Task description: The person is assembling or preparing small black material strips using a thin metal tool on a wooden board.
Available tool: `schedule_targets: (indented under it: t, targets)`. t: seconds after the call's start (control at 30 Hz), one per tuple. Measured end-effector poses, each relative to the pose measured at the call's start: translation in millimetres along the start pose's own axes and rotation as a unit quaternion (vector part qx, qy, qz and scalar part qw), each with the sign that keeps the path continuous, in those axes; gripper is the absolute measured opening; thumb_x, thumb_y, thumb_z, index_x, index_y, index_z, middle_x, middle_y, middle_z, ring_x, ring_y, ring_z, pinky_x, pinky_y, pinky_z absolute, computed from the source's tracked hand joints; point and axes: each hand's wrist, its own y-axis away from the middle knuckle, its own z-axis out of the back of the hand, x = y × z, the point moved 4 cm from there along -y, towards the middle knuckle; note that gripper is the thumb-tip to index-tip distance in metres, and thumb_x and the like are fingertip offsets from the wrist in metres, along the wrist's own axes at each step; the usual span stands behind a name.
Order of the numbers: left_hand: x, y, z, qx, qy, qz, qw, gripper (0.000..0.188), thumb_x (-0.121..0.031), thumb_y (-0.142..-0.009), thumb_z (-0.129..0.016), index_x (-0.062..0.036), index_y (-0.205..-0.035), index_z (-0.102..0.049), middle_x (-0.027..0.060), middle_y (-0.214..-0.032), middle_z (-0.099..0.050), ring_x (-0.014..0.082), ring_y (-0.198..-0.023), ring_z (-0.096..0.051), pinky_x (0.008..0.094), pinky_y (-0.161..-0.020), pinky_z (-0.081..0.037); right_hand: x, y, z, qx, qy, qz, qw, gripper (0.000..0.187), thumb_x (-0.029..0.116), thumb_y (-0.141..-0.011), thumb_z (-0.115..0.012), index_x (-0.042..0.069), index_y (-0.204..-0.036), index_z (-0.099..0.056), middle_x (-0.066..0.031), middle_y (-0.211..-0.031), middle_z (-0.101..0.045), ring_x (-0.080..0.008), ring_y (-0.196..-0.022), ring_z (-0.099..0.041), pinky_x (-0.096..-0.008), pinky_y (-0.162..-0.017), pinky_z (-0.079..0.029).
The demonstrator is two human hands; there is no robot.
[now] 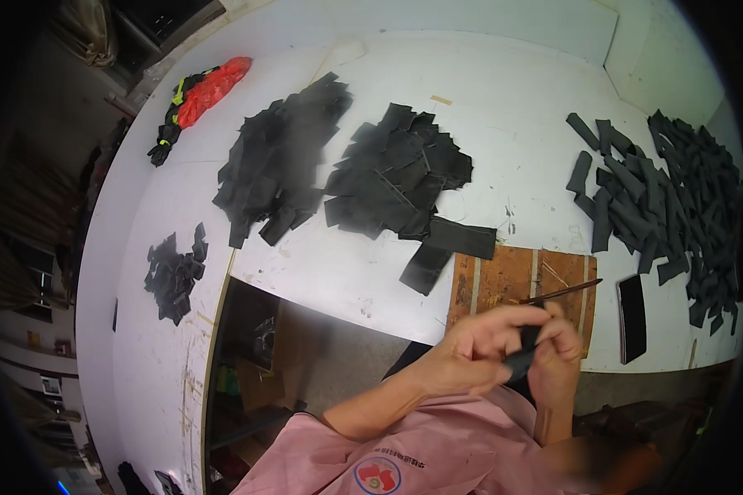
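Both hands meet near the table's (371,272) near edge: left hand (479,351) and right hand (557,359) curl closed, pinching one black strip (522,355) between them.

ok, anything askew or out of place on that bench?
Mostly orderly heaps. Two flat black pieces have slid off the middle pile toward the wooden board; a thin tool lies slanted across that board.

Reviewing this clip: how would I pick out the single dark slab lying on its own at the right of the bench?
Start at the white worktable and find the brown wooden board at its near edge. Just right of it lies a lone black slab, flat, larger and separate from the heap of narrow black strips behind.
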Motion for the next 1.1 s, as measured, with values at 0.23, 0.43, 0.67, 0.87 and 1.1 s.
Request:
schedule_targets:
  t: [0.23, 0.43, 0.67, 0.87, 1.1]
  targets:
    - [-6, -8, -4, -0.280, -0.551, -0.394, 0.680, 0.025, 0.009, -0.075, -0.051, -0.0006, -0.097, -0.058, 0.0041, -0.080, -0.057, 0.0049, -0.059, -0.046, 0.0160, -0.051, -0.036, 27, -10, -6, -0.005, 0.254, 0.140, 0.957, 0.007, -0.002, -0.073, -0.055, 0.000, -0.070, -0.049, -0.0072, -0.073, -0.050, -0.0120, -0.069, -0.048, -0.0234, -0.061, -0.039]
    - [4, -16, -1, -0.273, -0.253, -0.244, 0.895, 0.015, 0.010, -0.078, -0.047, 0.0018, -0.090, -0.051, 0.0108, -0.088, -0.058, 0.0068, -0.045, -0.048, 0.0165, -0.039, -0.040, 40, -10, -2, -0.043, 0.231, 0.014, 0.972, 0.008, 0.001, -0.076, -0.054, 0.000, -0.071, -0.048, -0.0055, -0.069, -0.047, -0.0100, -0.062, -0.046, -0.0199, -0.056, -0.036]
    - [-33, -41, -54, 0.157, 0.221, -0.015, 0.963, 0.043, 0.012, -0.073, -0.043, 0.0039, -0.113, -0.031, 0.0181, -0.084, -0.055, 0.0069, -0.034, -0.036, 0.0187, -0.026, -0.029, 86, -34, -12, 0.043, 0.071, -0.061, 0.995, 0.013, 0.007, -0.082, -0.053, 0.002, -0.070, -0.049, 0.0025, -0.068, -0.044, -0.0026, -0.059, -0.039, -0.0166, -0.052, -0.032]
    - [-29, -71, -25, 0.107, 0.368, 0.054, 0.922, 0.038, 0.001, -0.082, -0.038, 0.0049, -0.120, -0.034, 0.0167, -0.082, -0.055, 0.0055, -0.032, -0.034, 0.0174, -0.027, -0.029, 57, -71, 19, 0.050, 0.040, -0.182, 0.981, 0.021, 0.022, -0.084, -0.054, 0.006, -0.070, -0.052, 0.0037, -0.060, -0.046, -0.0031, -0.053, -0.040, -0.0158, -0.049, -0.031]
    - [8, -64, 16, -0.066, 0.354, 0.050, 0.932, 0.031, -0.003, -0.086, -0.037, 0.0014, -0.116, -0.042, 0.0101, -0.078, -0.057, 0.0037, -0.032, -0.030, 0.0158, -0.029, -0.027, 2, -55, 40, 0.044, -0.077, -0.227, 0.970, 0.021, 0.023, -0.083, -0.055, 0.006, -0.072, -0.054, 0.0036, -0.064, -0.048, -0.0037, -0.055, -0.042, -0.0173, -0.051, -0.034]
